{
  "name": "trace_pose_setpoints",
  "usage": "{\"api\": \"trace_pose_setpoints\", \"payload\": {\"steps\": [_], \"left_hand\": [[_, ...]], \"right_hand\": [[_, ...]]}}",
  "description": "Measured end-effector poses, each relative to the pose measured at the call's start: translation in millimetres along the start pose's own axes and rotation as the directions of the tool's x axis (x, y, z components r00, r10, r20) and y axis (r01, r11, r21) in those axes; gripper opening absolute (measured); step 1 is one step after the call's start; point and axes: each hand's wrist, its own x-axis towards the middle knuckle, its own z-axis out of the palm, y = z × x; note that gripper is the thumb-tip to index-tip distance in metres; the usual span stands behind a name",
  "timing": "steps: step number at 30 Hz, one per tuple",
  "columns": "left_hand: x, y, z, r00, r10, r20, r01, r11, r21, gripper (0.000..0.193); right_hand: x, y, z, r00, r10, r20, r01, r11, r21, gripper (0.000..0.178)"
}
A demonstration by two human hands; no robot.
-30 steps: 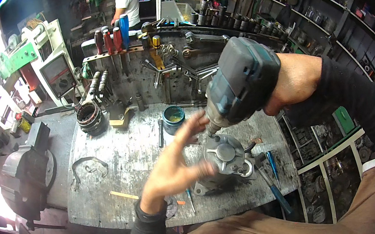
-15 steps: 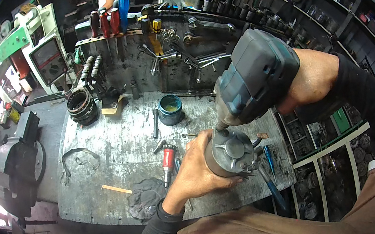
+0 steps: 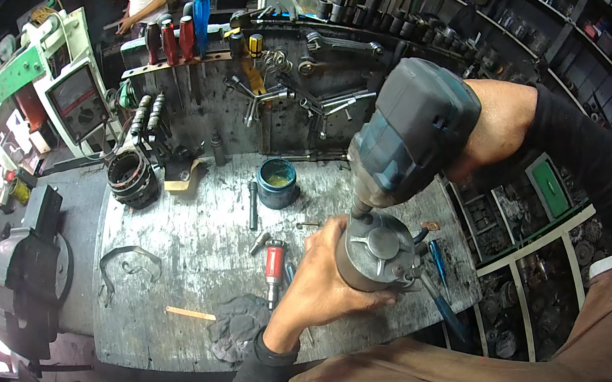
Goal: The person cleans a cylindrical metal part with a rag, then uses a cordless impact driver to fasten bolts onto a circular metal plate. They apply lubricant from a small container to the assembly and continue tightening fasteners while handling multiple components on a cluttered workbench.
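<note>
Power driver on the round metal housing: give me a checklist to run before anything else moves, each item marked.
1. Left hand steadying the metal housing: ok, curled around its left side.
2. Right hand on the power driver: ok, gripping it from behind.
3. Driver nose at the housing: ok, it meets the far edge of the top; whether it is fully seated, cannot tell.
4. Finger off the trigger: cannot tell, hidden behind the driver body.
5. Dark cloth away from the driver: ok, lying apart on the left.
6. Left hand gloved: not ok, bare.
</note>
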Motion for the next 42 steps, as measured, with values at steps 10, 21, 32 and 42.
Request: {"api": "trace_pose_setpoints", "payload": {"steps": [10,21,32,42], "left_hand": [[11.7,40.5,-43.9,0.972,0.190,-0.135,-0.201,0.977,-0.074,0.040],[12.0,85.2,-43.8,0.911,0.402,-0.096,-0.411,0.904,-0.114,0.038],[14.0,88.1,-18.5,0.911,0.406,0.073,-0.403,0.913,-0.060,0.032],[6.7,75.5,-20.9,0.935,0.349,0.065,-0.350,0.937,-0.003,0.054]], "right_hand": [[0.0,11.7,5.4,0.936,-0.327,-0.130,0.333,0.943,0.024,0.077],[-39.3,35.6,1.4,0.750,-0.650,-0.123,0.654,0.756,-0.005,0.056],[-87.3,20.5,41.4,0.925,-0.330,-0.187,0.359,0.920,0.156,0.064],[-79.3,12.3,45.9,0.921,-0.329,-0.208,0.371,0.904,0.214,0.069]]}}
